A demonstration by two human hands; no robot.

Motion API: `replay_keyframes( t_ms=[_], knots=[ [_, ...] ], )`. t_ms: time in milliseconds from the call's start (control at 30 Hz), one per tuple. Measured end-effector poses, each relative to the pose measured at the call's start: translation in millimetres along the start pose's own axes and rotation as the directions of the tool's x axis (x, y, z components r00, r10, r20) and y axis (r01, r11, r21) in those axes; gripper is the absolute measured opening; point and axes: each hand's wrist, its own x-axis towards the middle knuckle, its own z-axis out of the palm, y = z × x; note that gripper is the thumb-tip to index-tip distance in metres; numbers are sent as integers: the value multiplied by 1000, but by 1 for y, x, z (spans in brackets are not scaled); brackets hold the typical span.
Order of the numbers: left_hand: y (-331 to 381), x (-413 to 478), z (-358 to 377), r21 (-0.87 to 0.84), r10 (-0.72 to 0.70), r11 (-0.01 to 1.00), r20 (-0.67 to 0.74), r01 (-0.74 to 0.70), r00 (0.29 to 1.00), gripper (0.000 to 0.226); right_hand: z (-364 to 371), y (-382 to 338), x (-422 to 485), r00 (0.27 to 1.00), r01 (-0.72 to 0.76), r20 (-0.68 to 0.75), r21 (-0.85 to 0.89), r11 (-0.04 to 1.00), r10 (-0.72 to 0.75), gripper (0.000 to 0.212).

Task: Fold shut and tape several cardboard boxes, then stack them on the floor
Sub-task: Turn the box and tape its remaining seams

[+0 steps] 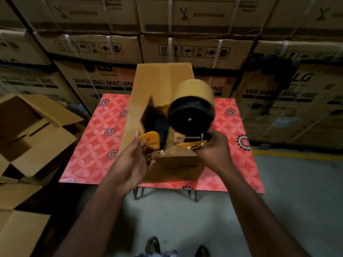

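Observation:
A closed brown cardboard box [148, 93] lies on the red patterned table [96, 145], with a strip of tape down its middle seam. Above its near end I hold a yellow and black tape dispenser [191, 115] carrying a big brown tape roll. My right hand [213, 149] grips the dispenser's handle end. My left hand [137, 160] holds the yellow front part of the dispenser near the box's near edge. The dispenser is blurred by motion.
Open empty cardboard boxes [31, 130] stand on the floor at the left. Tall stacks of strapped washing machine cartons [196, 51] wall off the back. Grey floor [297, 191] with a yellow line lies to the right. My shoes [154, 245] show at the bottom.

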Motion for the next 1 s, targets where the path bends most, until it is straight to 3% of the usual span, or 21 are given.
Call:
replay_keyframes(
  t_ms=[33,67,100,167,200,433,567,733,833,1000],
  knots=[
    [-2,1,-5,-102,-53,993,7,54,999,37,9,-1,-3,999,23,39,-41,999,-21,26],
    [-5,3,-12,-219,-100,970,20,102,995,17,17,-1,-6,997,42,75,-75,996,-37,24],
    [-9,5,-21,-291,-106,950,36,111,994,15,24,0,-7,993,51,112,-99,994,-40,23],
    [-15,3,-39,-348,-71,933,79,94,994,55,35,-2,-6,987,45,161,-111,993,-27,25],
    [-17,2,-46,-367,-57,927,74,81,996,58,40,-5,-5,984,44,178,-108,993,-25,26],
    [5,-7,-83,-212,23,977,126,4,992,49,55,-15,7,979,21,201,-179,984,16,24],
    [14,-10,-87,-109,-19,994,-42,14,999,43,63,-16,6,974,-8,219,-247,969,64,23],
    [12,-12,-83,190,46,982,-176,-12,983,38,71,-15,2,971,-24,220,-314,949,98,37],
    [14,-10,-88,166,52,986,-210,-17,976,37,71,-12,2,976,16,206,-390,921,70,32],
    [15,-6,-102,28,7,1000,-186,-1,983,28,71,-5,4,974,59,220,-465,884,50,47]
  ],
)
